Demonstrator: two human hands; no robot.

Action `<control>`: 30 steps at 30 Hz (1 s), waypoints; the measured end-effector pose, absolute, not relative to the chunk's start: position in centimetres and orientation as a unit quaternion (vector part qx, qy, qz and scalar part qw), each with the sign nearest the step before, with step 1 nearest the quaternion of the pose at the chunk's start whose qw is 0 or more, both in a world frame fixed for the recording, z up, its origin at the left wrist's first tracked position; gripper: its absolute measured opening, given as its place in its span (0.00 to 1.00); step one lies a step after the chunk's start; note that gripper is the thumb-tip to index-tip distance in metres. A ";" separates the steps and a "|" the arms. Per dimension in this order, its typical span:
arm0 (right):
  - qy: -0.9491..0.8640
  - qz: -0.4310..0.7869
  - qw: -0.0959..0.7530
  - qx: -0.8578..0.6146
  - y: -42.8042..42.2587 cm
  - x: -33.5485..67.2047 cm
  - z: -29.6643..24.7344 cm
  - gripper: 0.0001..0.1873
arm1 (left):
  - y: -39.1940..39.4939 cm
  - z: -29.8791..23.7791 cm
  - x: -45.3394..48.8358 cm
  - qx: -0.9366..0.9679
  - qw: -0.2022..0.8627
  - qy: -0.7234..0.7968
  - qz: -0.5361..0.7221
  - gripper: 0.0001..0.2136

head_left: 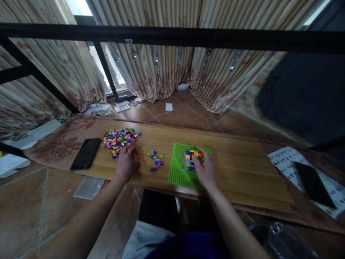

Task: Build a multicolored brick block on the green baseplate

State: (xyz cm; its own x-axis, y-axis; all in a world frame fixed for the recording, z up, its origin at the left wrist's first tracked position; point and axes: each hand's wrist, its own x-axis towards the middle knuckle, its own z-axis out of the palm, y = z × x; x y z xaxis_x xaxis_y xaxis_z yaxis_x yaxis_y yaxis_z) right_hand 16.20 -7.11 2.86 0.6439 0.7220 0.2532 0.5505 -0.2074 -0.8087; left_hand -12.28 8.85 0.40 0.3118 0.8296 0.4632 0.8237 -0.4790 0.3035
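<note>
My left hand [128,160] rests on the table at the near edge of a heap of small coloured toy bricks [121,138]. Its fingers are curled in, and whatever they may hold is hidden. On a green studded baseplate [178,172] stands a small square build of toy bricks [188,158] in blue, yellow, red and purple layers. My right hand [206,167] grips this build from the right, thumb over its near part and fingers at its far right corner. Several loose bricks [159,163] lie between the heap and the baseplate.
A black phone [85,154] lies left of the heap on the wooden table [242,169]. Below the left table edge is a clear plastic box [88,187]. At right, a dark flat device [314,185] rests on a printed sheet [285,158]. A black metal bar [167,36] crosses overhead.
</note>
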 end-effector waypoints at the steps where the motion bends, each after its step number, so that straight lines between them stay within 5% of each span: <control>1: -0.411 0.093 0.480 -0.770 -7.1 16.2 2.7 0.29 | 8.8 0.4 -12.3 0.810 0.008 0.510 0.289 0.13; 17: -0.361 0.129 0.544 -0.746 -6.7 15.2 1.9 0.30 | 8.8 0.4 -12.3 0.811 0.019 0.510 0.286 0.13; 30: -0.233 0.211 0.683 -0.659 -6.1 16.4 2.0 0.27 | 9.1 -0.1 -12.4 0.807 0.009 0.510 0.299 0.13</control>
